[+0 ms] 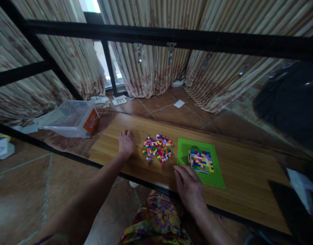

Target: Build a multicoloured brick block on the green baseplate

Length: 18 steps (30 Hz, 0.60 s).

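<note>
Small coloured bricks lie in a loose pile on the wooden table. To their right is a green studded baseplate, bearing a block built of many-coloured bricks. My left hand rests on the tabletop left of the pile, fingers curled under; whatever they may hold is hidden. Beside the near left corner of the baseplate, my right hand has its fingers pressed together close to the built block. Anything between those fingertips is too small to make out.
On the floor at the left sits a clear plastic bin with an orange label. Black metal bars cross above the table's far side. Papers lie on the floor near the curtains. A dark flat object is at the table's right end.
</note>
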Tool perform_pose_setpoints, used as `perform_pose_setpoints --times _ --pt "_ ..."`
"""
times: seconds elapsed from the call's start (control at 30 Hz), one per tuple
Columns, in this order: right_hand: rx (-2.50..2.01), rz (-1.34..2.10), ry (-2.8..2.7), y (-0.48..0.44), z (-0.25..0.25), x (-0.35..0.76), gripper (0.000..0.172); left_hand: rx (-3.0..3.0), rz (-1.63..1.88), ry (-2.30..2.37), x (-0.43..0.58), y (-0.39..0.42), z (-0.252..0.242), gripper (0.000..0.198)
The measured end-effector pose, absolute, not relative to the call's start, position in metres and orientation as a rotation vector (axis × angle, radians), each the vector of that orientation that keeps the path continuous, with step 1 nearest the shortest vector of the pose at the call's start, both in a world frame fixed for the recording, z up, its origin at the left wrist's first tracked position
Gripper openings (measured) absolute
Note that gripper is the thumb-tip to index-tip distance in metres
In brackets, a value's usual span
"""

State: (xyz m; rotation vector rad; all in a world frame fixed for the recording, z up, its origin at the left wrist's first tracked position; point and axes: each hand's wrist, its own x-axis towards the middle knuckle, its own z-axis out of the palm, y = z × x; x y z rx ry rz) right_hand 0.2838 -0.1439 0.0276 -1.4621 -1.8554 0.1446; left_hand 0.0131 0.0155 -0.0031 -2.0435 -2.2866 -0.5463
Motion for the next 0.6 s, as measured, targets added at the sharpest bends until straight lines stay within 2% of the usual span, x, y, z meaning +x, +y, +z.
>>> perform_pose_setpoints --times 0.17,0.6 --pt "-1.438 0.259 -1.883 -0.124 0.011 0.253 0.024 -2.036 -0.565 -2.308 0.014 0.013 -0.001 0.033" --pt "-1.602 0.272 -1.872 -0.078 0.009 0.241 0.027 -2.023 -0.552 -2.332 0.015 0.011 0.001 0.027"
